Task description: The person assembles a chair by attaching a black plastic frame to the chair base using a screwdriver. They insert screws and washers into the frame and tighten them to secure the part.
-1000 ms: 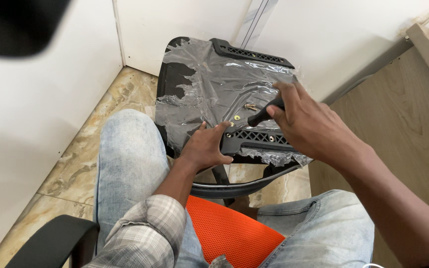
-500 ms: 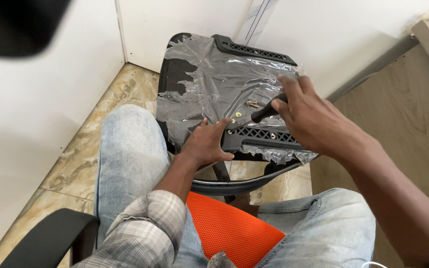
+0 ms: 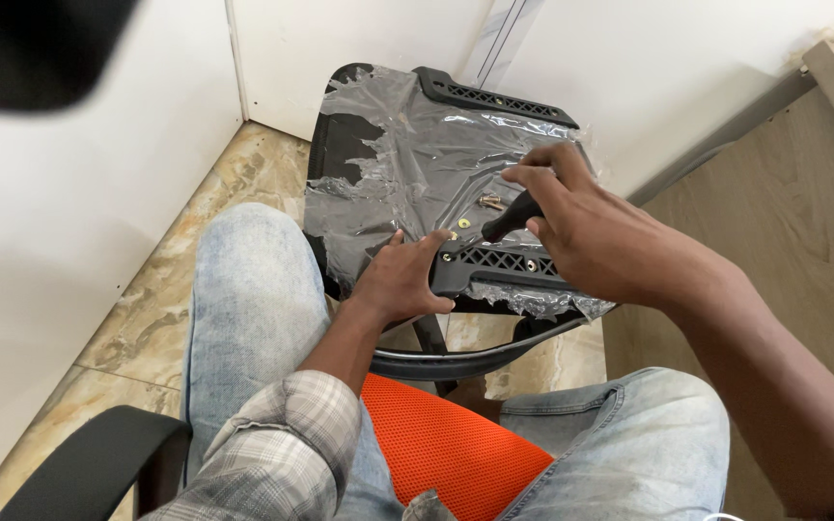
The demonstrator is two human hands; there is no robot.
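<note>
Chair seat base [image 3: 417, 164], plastic-wrapped, is propped at 12 o'clock ahead of the knees. Black screwdriver handle [image 3: 512, 216] is enclosed by the right hand [image 3: 591, 232]; tip meets the plate near a brass bolt [image 3: 491, 202]. Left hand [image 3: 400, 282] is pressed flat, fingers spread, holding nothing. Judgement: shaft should be kept square while base is steadied.

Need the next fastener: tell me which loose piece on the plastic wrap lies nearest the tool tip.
The yellow washer, just left of the tip; the bolt lies farther up.
</note>
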